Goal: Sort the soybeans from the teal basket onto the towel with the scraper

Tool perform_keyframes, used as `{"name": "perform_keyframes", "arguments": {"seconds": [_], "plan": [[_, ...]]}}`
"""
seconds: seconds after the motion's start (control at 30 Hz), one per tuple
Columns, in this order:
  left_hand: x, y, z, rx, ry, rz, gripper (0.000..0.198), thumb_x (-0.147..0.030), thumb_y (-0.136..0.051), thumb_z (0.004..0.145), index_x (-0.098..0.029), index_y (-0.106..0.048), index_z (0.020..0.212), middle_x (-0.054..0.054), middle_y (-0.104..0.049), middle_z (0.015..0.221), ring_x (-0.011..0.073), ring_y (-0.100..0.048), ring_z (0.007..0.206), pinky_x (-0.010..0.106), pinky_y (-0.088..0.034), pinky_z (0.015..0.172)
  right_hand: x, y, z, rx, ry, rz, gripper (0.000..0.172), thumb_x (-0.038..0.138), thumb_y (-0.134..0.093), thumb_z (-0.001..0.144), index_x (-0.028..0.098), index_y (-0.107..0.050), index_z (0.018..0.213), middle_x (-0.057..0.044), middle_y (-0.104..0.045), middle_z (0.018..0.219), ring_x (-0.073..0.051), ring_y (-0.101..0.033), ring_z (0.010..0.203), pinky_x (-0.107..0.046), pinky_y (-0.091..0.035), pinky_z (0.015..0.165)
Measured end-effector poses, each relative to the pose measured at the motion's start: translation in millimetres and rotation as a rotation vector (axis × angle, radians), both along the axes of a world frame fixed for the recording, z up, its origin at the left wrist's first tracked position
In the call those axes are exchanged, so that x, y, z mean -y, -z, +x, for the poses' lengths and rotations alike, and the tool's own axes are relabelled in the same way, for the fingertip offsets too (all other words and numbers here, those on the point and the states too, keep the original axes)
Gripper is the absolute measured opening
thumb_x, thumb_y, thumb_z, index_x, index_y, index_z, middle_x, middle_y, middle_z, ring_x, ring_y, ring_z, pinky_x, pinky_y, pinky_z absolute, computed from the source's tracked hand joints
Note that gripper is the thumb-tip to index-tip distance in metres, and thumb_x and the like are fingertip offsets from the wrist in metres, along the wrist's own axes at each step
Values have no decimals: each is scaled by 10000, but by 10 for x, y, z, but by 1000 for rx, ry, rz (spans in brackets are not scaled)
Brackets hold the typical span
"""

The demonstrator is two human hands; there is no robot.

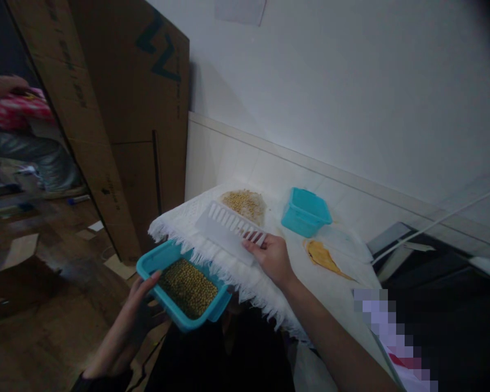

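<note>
My left hand [141, 305] grips the left rim of a teal plastic container [149, 265], its thumb over the edge. Round yellow-green beans, like soybeans, [194, 288] lie in it. The container is held tilted just below the front edge of the table, under the fringe of a white cloth [212, 256]. My right hand [273, 261] is closed on the right end of a flat white plastic piece with a row of slots [224, 231], held over the cloth. Behind that piece a pile of pale beans [247, 203] lies on the table, partly covered by it.
A second teal container [306, 212] stands toward the wall, beside a clear lid [345, 242]. A yellow-brown flat item [324, 257] lies nearer. At left rises a tall cardboard box [134, 109]; beyond it a person's leg [36, 155] shows. A white cable [441, 220] crosses at right.
</note>
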State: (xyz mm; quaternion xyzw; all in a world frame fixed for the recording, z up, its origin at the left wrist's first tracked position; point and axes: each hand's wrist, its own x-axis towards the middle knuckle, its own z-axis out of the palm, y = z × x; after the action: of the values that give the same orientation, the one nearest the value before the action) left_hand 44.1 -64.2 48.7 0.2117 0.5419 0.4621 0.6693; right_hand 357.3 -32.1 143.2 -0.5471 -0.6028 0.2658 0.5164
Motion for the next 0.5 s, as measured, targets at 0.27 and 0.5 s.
{"name": "perform_keyframes", "arguments": {"seconds": [0.27,0.5], "plan": [[-37,48,-7,18,0,-34,844,-628,-960,796,-349,-588,1501,89,-735,1155,306,-814,888,425,-688,743,-452,175,-141,-66,220,-68,330,519,-919,795,211,-885,908,-60,-881,793,-305,-864,763,-369,-692,645],[-98,150,-3,2,17,-57,867,-638,-965,778,-367,-586,1509,64,-720,1094,291,-806,806,431,-690,715,-321,246,232,44,326,9,274,459,-847,826,198,-883,902,-56,-855,721,-294,-851,722,-331,-652,594]]}}
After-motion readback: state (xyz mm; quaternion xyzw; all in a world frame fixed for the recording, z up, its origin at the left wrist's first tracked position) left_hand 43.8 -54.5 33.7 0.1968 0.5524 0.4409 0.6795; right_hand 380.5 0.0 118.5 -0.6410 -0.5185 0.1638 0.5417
